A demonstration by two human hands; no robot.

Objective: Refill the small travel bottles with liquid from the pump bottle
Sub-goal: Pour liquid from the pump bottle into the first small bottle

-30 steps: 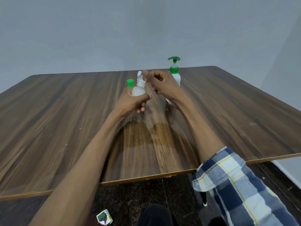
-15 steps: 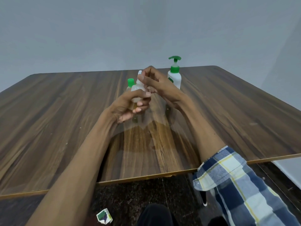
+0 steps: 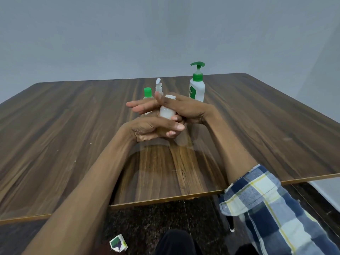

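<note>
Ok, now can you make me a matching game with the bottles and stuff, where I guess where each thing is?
Things:
1. pump bottle
2. white bottle
3. white cap
4. paper scrap

Places:
A. on the floor
B. pinched by the right hand
C. standing on the table
D. gripped by the left hand

Pairs: 1-C, 2-D, 3-B, 4-A

Left hand [image 3: 156, 127] curled (below), right hand [image 3: 176, 107] splayed.
</note>
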